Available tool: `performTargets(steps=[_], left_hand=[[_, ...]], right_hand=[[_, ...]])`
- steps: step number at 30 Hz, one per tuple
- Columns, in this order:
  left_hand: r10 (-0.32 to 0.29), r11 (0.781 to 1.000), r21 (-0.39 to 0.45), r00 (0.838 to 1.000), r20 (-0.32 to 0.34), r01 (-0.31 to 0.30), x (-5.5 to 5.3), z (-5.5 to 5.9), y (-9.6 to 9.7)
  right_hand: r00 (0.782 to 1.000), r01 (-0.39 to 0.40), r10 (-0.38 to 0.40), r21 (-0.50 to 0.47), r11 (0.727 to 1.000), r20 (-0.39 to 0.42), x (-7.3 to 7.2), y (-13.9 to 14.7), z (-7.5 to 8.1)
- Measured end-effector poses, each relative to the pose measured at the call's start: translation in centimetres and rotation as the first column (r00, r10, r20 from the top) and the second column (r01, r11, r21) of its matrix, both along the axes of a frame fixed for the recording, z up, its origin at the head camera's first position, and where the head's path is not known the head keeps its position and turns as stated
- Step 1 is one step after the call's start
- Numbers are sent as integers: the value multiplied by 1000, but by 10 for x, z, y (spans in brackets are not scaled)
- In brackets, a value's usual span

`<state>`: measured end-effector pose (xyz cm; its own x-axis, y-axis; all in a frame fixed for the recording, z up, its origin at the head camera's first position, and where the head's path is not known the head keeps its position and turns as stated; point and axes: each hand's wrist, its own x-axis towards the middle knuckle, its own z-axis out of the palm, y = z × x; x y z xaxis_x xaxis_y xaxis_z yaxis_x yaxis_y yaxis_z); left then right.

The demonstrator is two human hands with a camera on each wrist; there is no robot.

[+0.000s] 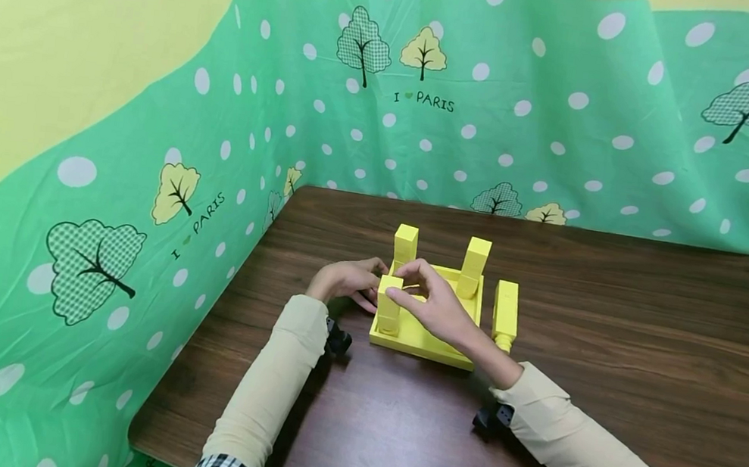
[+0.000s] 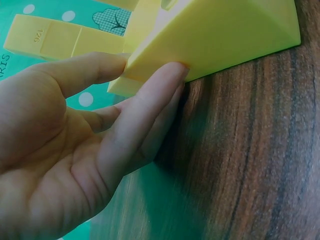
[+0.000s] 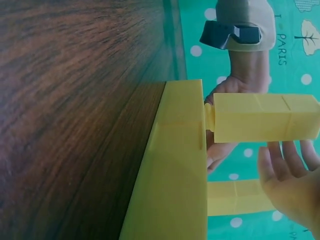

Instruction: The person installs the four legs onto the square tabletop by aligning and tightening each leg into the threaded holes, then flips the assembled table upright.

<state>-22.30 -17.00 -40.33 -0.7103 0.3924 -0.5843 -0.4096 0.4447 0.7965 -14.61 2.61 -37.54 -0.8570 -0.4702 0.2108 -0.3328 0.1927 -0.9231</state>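
Note:
A yellow tray-like base (image 1: 424,349) with a raised rim lies on the table, and three yellow square legs stand on its corners. Thumb and fingers of my left hand (image 1: 350,280) hold the base's left edge; in the left wrist view the thumb (image 2: 95,70) touches the rim and a finger lies along the outer side. My right hand (image 1: 438,309) reaches round the top of the near-left leg (image 1: 389,315), thumb across its front. In the right wrist view a narrow neck shows between that leg (image 3: 265,120) and the base; some fingertips are hidden behind the leg.
A loose yellow leg (image 1: 505,312) with a narrow round end lies right of the base. Legs stand at the far left (image 1: 405,243) and far right (image 1: 474,263) corners. Dark brown wood table (image 1: 607,364); a green patterned cloth (image 1: 531,113) hangs behind and left.

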Motion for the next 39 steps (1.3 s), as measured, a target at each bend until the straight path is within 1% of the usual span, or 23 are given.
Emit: performTargets(steps=[4, 8, 12, 16, 25, 31, 39], left_hand=[[3, 1000, 1, 1000, 3, -3, 0, -1, -1], [-8, 1000, 7, 1000, -1, 8, 0, 0, -1], [-19, 1000, 6, 1000, -10, 19, 1, 2, -1], [-17, 1000, 3, 1000, -5, 17, 1, 2, -1], [-6, 1000, 12, 1000, -4, 6, -1, -2, 0], [-6, 1000, -5, 1000, 0, 6, 0, -1, 0], [1, 1000, -6, 1000, 1, -1, 1, 2, 1]], right_hand=[[998, -63, 62, -25, 998, -14, -2, 1, -2], [991, -130, 131, -59, 990, 8, -3, 1, -2], [984, -170, 174, -85, 982, 44, -3, 1, 0], [979, -180, 187, -99, 979, 76, -4, 1, 1], [971, -193, 209, -138, 972, 114, -5, 2, 1], [974, -178, 192, -126, 976, 117, -5, 3, -1], [984, -143, 152, -93, 985, 96, -6, 3, -2]])
